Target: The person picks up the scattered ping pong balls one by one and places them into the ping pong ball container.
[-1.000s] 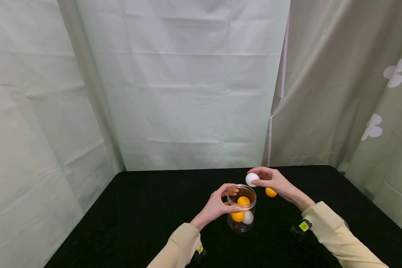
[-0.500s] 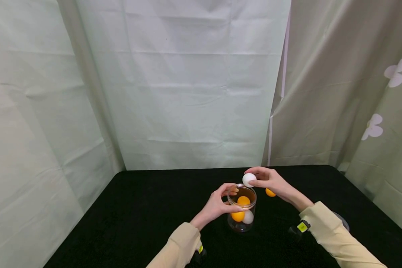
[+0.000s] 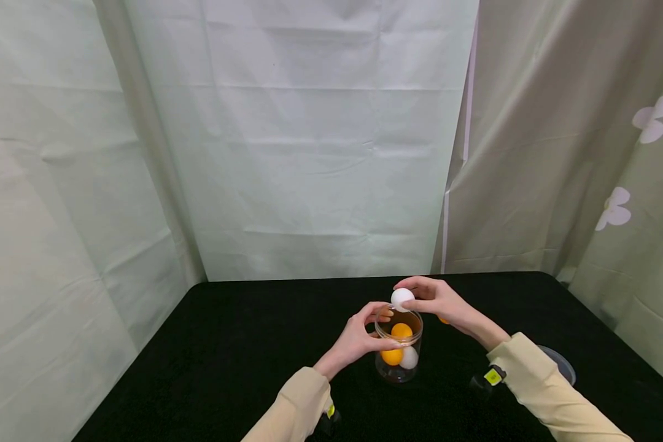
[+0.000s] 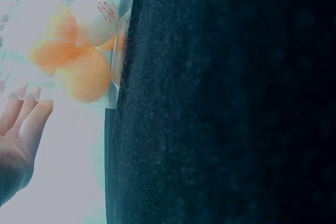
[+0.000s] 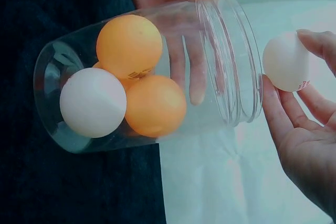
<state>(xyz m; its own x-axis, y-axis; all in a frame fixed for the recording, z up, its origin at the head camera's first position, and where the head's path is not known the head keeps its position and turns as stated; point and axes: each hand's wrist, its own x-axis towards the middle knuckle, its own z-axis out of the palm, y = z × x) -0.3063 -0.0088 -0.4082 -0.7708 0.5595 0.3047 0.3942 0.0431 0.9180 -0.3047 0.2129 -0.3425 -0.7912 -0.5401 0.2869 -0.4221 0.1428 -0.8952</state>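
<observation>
My left hand (image 3: 359,334) grips the clear jar (image 3: 399,376) near its top, fingers on the far side and thumb across the front. The jar stands upright, its mouth uncovered. Inside lie a white ping-pong ball (image 5: 93,103) and several orange ping-pong balls (image 5: 155,106). My right hand (image 3: 441,306) pinches another white ping-pong ball (image 3: 403,299) between thumb and fingers, right over the jar's rim. In the right wrist view, the fingertips below this held ball (image 5: 287,61) are close to the rim. The left wrist view shows the jar's side, washed out by glare.
An orange ping-pong ball (image 3: 444,320) peeks out from behind my right hand on the black tabletop (image 3: 254,356). A grey round dish-like thing (image 3: 560,365) lies at the right, partly covered by the right sleeve. Pale curtains (image 3: 320,184) hang behind the table.
My right hand has moved left with the white ping-pong ball, from the jar's right side to over its mouth. More of the grey dish-like thing shows. The left hand and jar have stayed put.
</observation>
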